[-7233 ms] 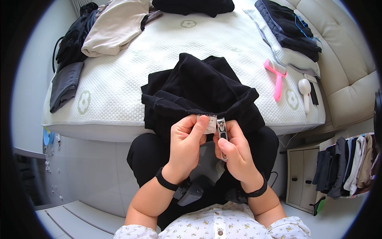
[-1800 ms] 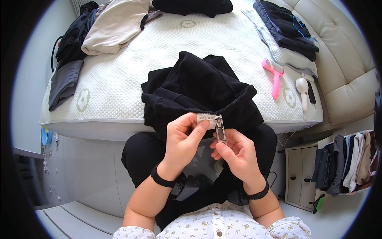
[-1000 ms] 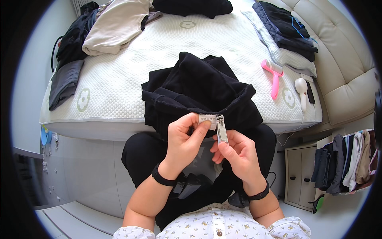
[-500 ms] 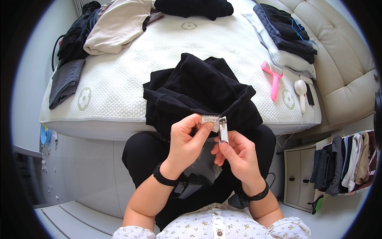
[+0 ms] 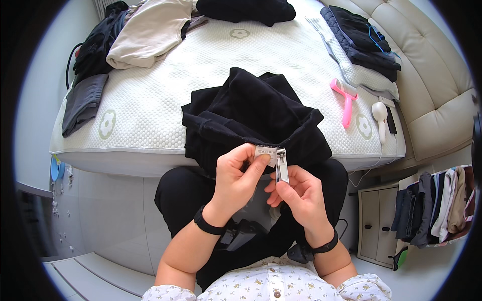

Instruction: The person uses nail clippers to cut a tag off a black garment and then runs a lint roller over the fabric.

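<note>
A bunched black garment (image 5: pixel 251 108) lies over the near edge of the bed and my knees. My left hand (image 5: pixel 238 170) pinches a white care label (image 5: pixel 265 151) that hangs from the garment's near edge. In my right hand (image 5: pixel 299 193) is a silver nail clipper (image 5: pixel 282 168), held upright between thumb and fingers. Its jaws touch or nearly touch the label's right side, close to the seam. Whether the jaws grip any label or thread is too small to tell.
On the white mattress (image 5: pixel 150 105) lie a pink lint roller (image 5: pixel 345 100) and a white corded handheld device (image 5: pixel 381 118) at right. Folded dark clothes (image 5: pixel 359 42), a beige garment (image 5: pixel 150 37) and grey trousers (image 5: pixel 84 103) sit farther out. A basket of clothes (image 5: pixel 437 203) stands lower right.
The nail clipper's lever end has tilted slightly outward while its jaws stay by the label. Both hands and the garment hold almost the same place.
</note>
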`<state>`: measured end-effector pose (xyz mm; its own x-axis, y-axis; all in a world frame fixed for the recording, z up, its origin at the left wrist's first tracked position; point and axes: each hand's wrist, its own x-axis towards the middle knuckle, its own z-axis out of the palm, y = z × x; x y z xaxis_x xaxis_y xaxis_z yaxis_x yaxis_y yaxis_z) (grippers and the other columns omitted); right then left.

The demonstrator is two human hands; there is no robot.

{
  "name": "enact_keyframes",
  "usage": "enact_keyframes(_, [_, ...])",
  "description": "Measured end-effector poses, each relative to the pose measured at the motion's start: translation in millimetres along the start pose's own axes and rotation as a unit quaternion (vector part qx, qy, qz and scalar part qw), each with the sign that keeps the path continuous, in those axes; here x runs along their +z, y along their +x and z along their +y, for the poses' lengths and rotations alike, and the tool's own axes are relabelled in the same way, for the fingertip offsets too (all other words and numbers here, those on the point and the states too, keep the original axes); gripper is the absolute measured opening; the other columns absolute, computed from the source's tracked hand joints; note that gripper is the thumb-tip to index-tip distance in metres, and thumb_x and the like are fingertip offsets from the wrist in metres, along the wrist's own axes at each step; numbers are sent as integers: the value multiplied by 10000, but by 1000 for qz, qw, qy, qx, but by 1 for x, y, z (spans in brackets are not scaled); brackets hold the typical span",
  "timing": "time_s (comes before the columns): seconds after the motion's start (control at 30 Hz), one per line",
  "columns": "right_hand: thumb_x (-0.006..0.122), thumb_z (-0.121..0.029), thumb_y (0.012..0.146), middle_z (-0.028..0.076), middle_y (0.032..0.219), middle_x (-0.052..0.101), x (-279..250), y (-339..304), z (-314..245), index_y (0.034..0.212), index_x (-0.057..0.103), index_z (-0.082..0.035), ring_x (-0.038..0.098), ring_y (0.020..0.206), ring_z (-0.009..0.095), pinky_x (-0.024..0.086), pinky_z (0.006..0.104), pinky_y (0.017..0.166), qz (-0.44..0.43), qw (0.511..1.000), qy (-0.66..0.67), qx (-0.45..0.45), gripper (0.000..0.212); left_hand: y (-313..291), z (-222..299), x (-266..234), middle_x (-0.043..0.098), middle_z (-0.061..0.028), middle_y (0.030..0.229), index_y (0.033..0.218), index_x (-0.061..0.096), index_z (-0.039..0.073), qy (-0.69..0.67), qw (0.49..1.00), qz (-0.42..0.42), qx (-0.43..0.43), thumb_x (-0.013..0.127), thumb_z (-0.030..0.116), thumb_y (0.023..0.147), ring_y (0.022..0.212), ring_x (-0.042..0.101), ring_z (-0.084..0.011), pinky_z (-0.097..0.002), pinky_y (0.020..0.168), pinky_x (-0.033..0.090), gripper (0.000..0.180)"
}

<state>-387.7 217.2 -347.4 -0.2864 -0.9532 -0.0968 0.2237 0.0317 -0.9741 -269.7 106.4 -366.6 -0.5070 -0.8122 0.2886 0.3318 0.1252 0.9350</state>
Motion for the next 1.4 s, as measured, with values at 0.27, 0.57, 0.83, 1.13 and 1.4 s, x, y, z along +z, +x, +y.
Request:
enact_keyframes(0.27, [626, -154, 920, 100, 857, 658, 5, -4, 2, 1064, 571, 60, 624, 670, 116, 510, 222, 618, 22, 999, -47, -8, 265, 0, -3, -3, 562, 28, 668, 822, 625, -22, 31, 999, -9, 8, 591, -6, 888, 608, 441, -13, -189, 532, 359, 76])
enact_keyframes(0.57, [619, -159, 923, 97, 868, 657, 8, -4, 8, 1061, 573, 48, 624, 680, 117, 511, 225, 624, 29, 998, -45, -36, 253, -1, 3, -1, 605, 2, 700, 854, 623, -30, -20, 999, -15, -37, 592, 0, 891, 610, 492, -23, -188, 548, 400, 57])
enact_keyframes(0.83, [625, -177, 922, 91, 846, 653, 9, -3, 10, 1046, 578, 45, 613, 658, 107, 494, 215, 600, 37, 998, -41, -40, 258, 1, 11, -1, 669, -30, 796, 884, 633, -30, -87, 990, -17, -106, 600, 38, 912, 681, 573, -30, -182, 610, 460, 81])
enact_keyframes(1.13, [662, -112, 893, 41, 821, 635, 7, -5, 9, 1018, 567, 55, 608, 680, 65, 515, 198, 622, 35, 999, -27, -27, 229, 1, 4, -5, 662, -19, 781, 900, 646, -33, -85, 989, -42, -112, 617, 45, 908, 678, 561, -21, -174, 601, 448, 83])
enact_keyframes(1.4, [672, -102, 883, 35, 808, 622, 6, -5, 9, 997, 570, 61, 598, 677, 57, 504, 195, 620, 50, 997, -46, -43, 223, 0, 4, -4, 637, 3, 740, 873, 640, -26, -71, 992, -44, -93, 625, 29, 896, 636, 520, -3, -162, 554, 407, 62])
